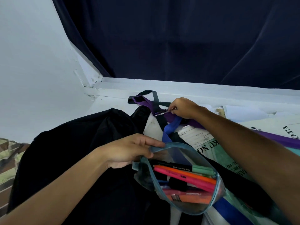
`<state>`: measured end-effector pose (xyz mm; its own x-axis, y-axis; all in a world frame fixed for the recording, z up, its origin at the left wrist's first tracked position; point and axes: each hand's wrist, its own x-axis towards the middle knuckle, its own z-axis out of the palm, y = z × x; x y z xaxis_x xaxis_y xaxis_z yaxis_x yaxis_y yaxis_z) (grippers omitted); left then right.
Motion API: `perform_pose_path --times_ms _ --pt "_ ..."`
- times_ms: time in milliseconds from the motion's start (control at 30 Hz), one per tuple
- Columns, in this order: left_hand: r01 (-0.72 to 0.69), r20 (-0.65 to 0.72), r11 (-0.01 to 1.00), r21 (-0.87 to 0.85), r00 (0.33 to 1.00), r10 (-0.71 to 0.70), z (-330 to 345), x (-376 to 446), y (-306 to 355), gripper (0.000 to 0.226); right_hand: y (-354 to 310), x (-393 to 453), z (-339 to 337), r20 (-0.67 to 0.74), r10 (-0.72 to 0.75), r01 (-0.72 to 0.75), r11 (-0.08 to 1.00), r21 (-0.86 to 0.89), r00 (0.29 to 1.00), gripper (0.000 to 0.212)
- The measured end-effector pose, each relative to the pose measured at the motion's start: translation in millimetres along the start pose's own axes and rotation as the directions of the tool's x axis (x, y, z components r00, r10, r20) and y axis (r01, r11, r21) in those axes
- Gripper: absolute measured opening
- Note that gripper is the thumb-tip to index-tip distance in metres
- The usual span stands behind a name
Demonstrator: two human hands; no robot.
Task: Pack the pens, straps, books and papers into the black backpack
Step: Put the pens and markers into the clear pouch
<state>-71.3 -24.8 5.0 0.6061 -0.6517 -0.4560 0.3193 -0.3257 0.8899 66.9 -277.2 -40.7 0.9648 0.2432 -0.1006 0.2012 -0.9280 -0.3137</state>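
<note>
The black backpack (73,159) is lying slumped at the left. The pouch (181,181), crammed with markers, is gaping in the left hand (128,151), which is pinching its rim; tipping could spill them. The right hand (183,108) is pinching a pen (161,113) among the straps (168,129), risking a snag.

You are facing a dark navy curtain (178,38) that is hanging across the upper part of the view, its folds catching a faint sheen. A pale, white-painted wall (32,62) is running along your left side and meeting a white ledge (162,86) below the curtain, where the corner paint is showing dark scuffs. At the far left edge, a patterned fabric (8,159) in green and brown is peeking in. Soft, dim light is falling evenly.
</note>
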Motion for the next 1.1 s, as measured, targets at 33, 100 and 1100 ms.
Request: perform_pose_path --times_ms 33,100,1100 --pt "-0.006 0.004 1.000 -0.005 1.000 0.006 -1.7 1.0 -1.3 0.048 -1.5 2.9 1.8 -0.008 -0.005 0.005 0.999 -0.048 1.000 0.024" --pt "-0.013 0.016 1.000 -0.019 1.000 0.014 -4.2 3.3 -3.5 0.046 -3.0 8.0 4.3 -0.004 -0.018 0.017 0.992 -0.124 1.000 0.021" --pt "-0.038 0.083 0.998 -0.046 0.996 0.042 -4.6 1.3 -3.7 0.054 -107.6 -142.7 -58.6 0.553 -0.179 0.247 0.968 -0.051 0.814 0.011"
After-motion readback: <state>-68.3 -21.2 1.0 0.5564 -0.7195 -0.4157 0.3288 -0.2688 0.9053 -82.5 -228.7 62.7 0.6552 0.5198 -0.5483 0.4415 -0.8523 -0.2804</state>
